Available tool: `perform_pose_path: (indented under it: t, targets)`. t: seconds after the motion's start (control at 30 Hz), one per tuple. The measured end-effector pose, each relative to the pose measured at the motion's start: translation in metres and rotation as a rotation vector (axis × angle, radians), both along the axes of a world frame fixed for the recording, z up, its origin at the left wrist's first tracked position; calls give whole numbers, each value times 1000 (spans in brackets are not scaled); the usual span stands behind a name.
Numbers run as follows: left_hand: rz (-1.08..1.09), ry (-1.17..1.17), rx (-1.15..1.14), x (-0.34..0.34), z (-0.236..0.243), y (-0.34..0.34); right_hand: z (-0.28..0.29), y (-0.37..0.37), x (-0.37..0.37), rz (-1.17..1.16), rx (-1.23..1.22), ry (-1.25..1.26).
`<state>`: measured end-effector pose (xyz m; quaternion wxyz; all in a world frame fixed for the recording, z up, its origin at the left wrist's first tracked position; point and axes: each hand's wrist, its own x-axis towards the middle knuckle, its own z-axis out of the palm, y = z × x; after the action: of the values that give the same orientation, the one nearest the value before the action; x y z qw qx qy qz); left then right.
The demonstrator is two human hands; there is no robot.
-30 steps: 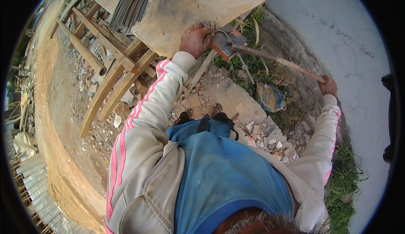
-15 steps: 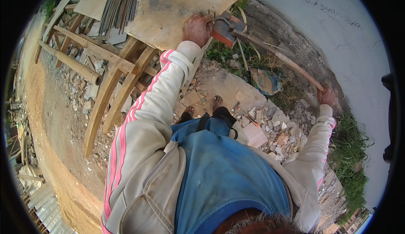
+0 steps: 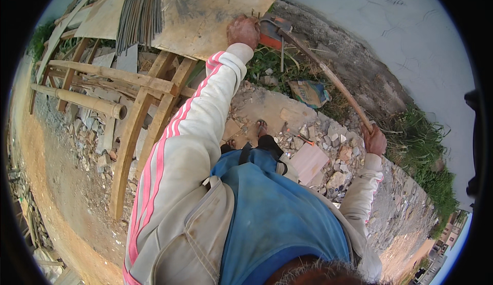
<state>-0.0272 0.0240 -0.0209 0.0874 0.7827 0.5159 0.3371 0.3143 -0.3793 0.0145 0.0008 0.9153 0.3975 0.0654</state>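
Observation:
My left hand (image 3: pixel 243 30) is closed at the near right corner of a plywood board (image 3: pixel 205 15), seemingly round a thin metal rod, mostly hidden in the fist. Just right of it sits an orange-red metal block (image 3: pixel 272 40) at the board's edge. A thin rod end (image 3: pixel 282 58) points down beside the block. From the block, a long rusty bar (image 3: pixel 331 74) slants toward my right side. My right hand (image 3: pixel 375 140) is wrapped round its near end. Short upright pins stand on the board beside my left fist.
Several steel rods (image 3: pixel 138 15) lie on the board's left part. Timber legs (image 3: pixel 131 151) and a bamboo pole (image 3: pixel 84 101) stand out on the left. Rubble (image 3: pixel 341 156), a pinkish slab (image 3: pixel 308 162) and an orange-handled tool (image 3: pixel 306 139) lie by my feet. A grey wall (image 3: pixel 411 43) rises at right.
My right hand has swung the bar's near end down and toward me. The thin rod end has turned from slanting right to pointing nearly straight down. My left hand keeps its place at the board.

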Motion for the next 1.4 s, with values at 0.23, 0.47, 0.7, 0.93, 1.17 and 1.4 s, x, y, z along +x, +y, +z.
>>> perform_pose_path:
  t: [0.23, 0.47, 0.7, 0.93, 1.17, 1.4]
  targets:
    - [24, 28, -53, 1, 8, 0, 59, 14, 30, 164, -143, 148]
    - [-6, 1, -72, 0, 5, 0, 68, 18, 35, 208, -104, 84]
    - [-1, -69, -18, -2, 3, -2, 34, 1, 38, 257, -67, 295]
    - [-32, -95, -15, -4, 3, 1, 61, 14, 71, 136, -210, 962]
    - [-93, -132, -55, -7, -3, 5, 64, -5, 26, 182, -105, 369]
    - [-71, -123, 26, -4, -4, 6, 48, -35, -63, 33, 0, 281]
